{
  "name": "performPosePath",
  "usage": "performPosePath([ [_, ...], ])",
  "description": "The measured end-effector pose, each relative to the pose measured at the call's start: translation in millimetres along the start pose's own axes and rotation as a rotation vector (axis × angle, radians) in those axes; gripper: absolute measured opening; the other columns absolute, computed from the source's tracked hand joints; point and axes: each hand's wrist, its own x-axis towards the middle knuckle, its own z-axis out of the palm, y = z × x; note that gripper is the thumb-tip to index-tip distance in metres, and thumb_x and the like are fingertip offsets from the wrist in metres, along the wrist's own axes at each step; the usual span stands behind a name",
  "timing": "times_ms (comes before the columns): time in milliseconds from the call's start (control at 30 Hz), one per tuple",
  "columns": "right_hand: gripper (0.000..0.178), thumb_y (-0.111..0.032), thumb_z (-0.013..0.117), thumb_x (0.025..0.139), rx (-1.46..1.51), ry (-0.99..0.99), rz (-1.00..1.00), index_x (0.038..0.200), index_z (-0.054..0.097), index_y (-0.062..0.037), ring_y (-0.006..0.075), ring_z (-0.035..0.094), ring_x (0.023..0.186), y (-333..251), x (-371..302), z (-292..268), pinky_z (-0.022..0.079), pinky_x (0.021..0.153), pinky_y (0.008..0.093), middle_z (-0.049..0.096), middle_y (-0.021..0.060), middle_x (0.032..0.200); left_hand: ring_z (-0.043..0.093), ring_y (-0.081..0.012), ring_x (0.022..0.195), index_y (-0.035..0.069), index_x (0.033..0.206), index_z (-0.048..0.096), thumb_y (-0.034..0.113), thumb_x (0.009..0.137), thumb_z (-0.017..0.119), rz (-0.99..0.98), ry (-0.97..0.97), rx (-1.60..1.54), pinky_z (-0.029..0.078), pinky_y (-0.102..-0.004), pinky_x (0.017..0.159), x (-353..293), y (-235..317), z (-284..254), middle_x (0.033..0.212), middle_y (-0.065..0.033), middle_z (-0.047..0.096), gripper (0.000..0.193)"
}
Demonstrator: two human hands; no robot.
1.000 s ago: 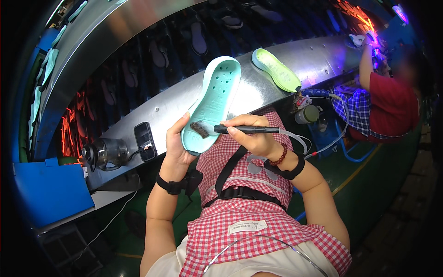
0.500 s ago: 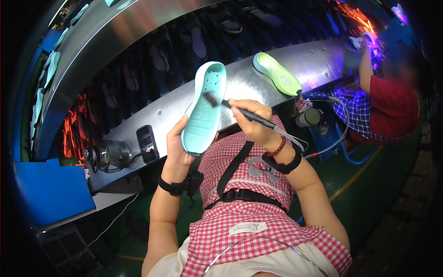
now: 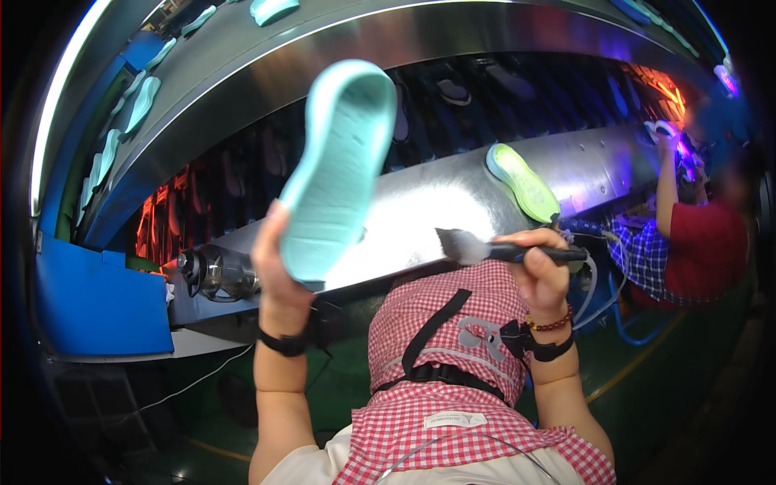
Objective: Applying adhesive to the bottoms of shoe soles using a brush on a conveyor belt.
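My left hand (image 3: 279, 259) grips a light turquoise shoe sole (image 3: 335, 174) by its lower end. The sole is raised, its hollow inner side facing me and its far end pointing up; it is slightly blurred. In my right hand (image 3: 540, 271) is a black-handled brush (image 3: 501, 250), held level with its bristles pointing left, apart from the sole. My fingers are closed around the handle. A second sole, yellow-green inside with a pale blue rim (image 3: 524, 184), lies on the metal ledge (image 3: 436, 210) beyond the brush.
Above the ledge runs a curved conveyor (image 3: 364, 36) bearing several turquoise soles (image 3: 144, 105). Dark slots with more soles and a red glow lie below it. A glass jug (image 3: 218, 273) stands at the left near a blue panel (image 3: 101, 295). A co-worker in red (image 3: 703, 250) works at the right.
My left hand has lifted the turquoise sole up and away. My right hand has drawn the brush out of the sole, to the right and lower. The view has shifted too.
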Motion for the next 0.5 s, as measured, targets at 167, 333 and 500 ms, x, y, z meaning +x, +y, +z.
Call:
performPosePath([
  [167,0.018,-0.005,0.049,0.083,-0.05,0.139,0.093,0.096,0.055,0.0065,0.0059,0.04,0.041,9.6,-4.2,-25.0,0.033,0.041,0.0165,0.06,0.0274,0.096,0.032,-0.0483,0.118,-0.003,0.132,0.025,0.037,0.09,0.029,0.142,-0.109,-0.262,0.029,-0.0621,0.095,66.4,115.7,-14.7,0.133,-0.0271,0.028,0.058],
  [333,0.018,-0.004,0.049,0.083,0.067,0.155,0.168,0.097,0.055,0.0063,0.0067,0.042,0.045,26.8,-1.3,-22.2,0.034,0.044,0.017,0.06,0.0249,0.098,0.017,-0.0316,0.132,0.001,0.135,0.02,0.045,0.088,0.029,0.522,0.307,-0.625,0.013,-0.051,0.106,159.0,176.1,-44.4,0.141,-0.0164,0.021,0.065],
  [500,0.019,-0.005,0.049,0.084,0.039,0.17,0.181,0.099,0.056,0.0047,0.0087,0.041,0.042,34.7,-5.0,-31.7,0.035,0.045,0.0195,0.06,0.0262,0.099,0.025,-0.0291,0.13,-0.005,0.129,0.033,0.034,0.078,0.056,0.489,0.467,0.57,0.027,-0.0366,0.102,217.4,143.9,-51.6,0.136,-0.0241,0.026,0.068],
])
